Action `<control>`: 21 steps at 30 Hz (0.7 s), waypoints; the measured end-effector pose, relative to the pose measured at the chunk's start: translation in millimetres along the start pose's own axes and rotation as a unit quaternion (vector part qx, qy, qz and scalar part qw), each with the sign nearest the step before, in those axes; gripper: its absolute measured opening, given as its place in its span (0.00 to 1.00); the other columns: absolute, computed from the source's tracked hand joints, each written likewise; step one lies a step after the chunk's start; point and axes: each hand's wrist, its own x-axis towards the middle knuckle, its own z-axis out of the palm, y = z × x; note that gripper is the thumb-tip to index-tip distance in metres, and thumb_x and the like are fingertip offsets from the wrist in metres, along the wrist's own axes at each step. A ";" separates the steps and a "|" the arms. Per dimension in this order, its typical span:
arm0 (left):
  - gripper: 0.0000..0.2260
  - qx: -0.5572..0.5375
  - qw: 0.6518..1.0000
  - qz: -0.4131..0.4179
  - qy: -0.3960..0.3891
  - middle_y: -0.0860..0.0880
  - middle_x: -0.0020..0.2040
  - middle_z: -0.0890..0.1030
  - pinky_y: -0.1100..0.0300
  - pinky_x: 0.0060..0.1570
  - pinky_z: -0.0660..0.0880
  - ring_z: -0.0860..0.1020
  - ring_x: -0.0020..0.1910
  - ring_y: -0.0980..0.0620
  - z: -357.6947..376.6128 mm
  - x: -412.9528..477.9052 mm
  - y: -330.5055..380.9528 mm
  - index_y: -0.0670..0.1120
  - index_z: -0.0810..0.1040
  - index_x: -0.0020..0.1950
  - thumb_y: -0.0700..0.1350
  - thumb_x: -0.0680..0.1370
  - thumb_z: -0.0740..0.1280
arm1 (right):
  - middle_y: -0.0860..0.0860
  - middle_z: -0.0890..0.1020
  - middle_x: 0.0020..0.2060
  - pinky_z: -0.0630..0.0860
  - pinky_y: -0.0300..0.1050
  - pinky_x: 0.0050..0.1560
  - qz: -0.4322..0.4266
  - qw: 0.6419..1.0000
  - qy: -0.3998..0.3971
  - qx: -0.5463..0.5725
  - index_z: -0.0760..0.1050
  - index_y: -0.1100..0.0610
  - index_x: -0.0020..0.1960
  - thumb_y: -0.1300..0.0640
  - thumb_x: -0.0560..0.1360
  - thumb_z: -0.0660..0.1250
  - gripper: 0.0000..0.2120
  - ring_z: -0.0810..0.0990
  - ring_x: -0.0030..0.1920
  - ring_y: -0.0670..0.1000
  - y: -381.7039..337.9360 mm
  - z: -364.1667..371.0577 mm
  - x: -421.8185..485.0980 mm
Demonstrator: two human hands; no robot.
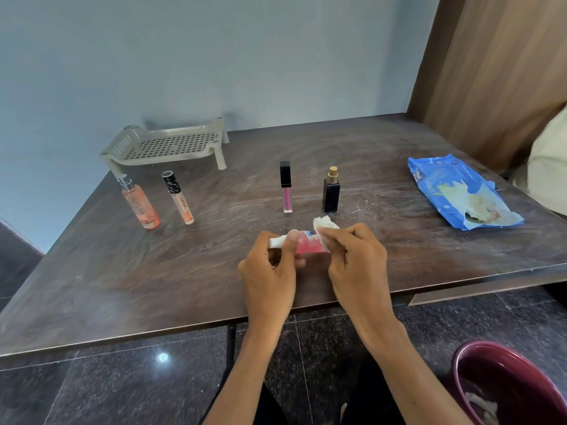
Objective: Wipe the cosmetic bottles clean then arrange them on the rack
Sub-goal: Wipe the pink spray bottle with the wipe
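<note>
— Well, head view: left hand (270,265) gripping pink bottle (306,244) by its white cap, right hand (356,256) pinching wipe (325,223) against it, over surface (399,240) at six o'clock.
— Risk?
— Could slip from a damp grip, toppling lip gloss (286,191) at twelve. Can't read label behind thumb and wipe; rack (171,145) at ten o'clock.

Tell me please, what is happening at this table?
A person is cleaning a small pink bottle: the left hand holds it, and the right hand presses a white wipe on it. Four more stand behind: an orange bottle, a beige tube, a pink lip gloss and a black perfume bottle. No bottle is on the rack yet. An open blue wipes pack lies to the right.
</note>
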 end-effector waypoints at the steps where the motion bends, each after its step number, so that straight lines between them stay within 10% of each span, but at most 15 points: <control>1: 0.13 0.002 1.000 0.004 0.000 0.54 0.33 0.85 0.65 0.35 0.79 0.84 0.34 0.62 0.4 -0.2 0.1 0.47 0.79 0.46 0.56 0.80 0.65 | 0.50 0.76 0.39 0.72 0.30 0.42 0.011 1.000 0.005 -0.005 0.82 0.56 0.57 0.62 0.78 0.67 0.10 0.75 0.38 0.44 4.4 -1.7 2.3; 21: 0.17 0.003 1.000 -0.011 0.006 0.51 0.27 0.82 0.63 0.32 0.79 0.81 0.26 0.58 0.3 -0.8 1.6 0.43 0.78 0.39 0.53 0.81 0.66 | 0.48 0.74 0.39 0.73 0.32 0.40 0.005 1.000 0.002 0.002 0.82 0.55 0.57 0.62 0.78 0.66 0.10 0.75 0.38 0.44 0.4 -1.6 -6.3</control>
